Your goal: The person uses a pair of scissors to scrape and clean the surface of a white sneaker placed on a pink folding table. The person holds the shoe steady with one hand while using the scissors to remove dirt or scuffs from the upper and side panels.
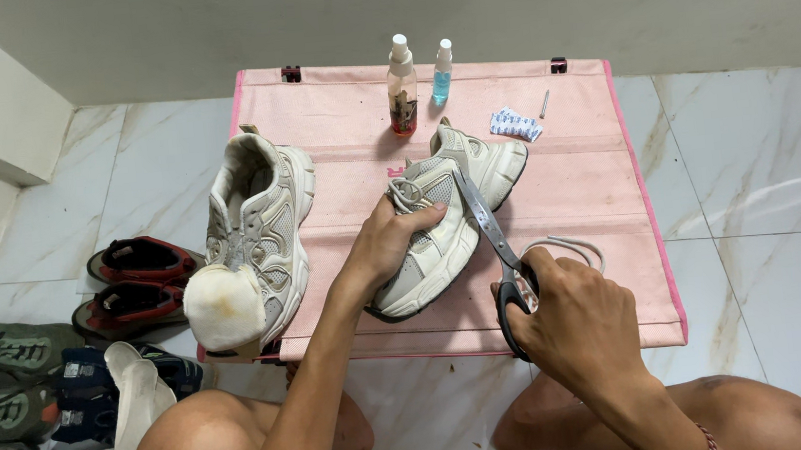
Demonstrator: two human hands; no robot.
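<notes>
Two hands: both engaged at the pink desk [607, 234].
Sneaker [444, 221]: lies on the desk centre; likely light, soft upper, stiff sole; best held at the laced midfoot.
Left hand [385, 246]: fingers curled over the sneaker's laces.
Right hand [581, 320]: wrist bent, closed through the scissors [492, 236] handles, blades pointing at the laces.
Loose lace [569, 246]: beside the right hand.

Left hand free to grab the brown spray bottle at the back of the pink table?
Probably not at once: the left hand is gripping the white sneaker. The brown spray bottle stands upright just beyond the shoe with nothing blocking it, so after letting go the path looks open.
</notes>
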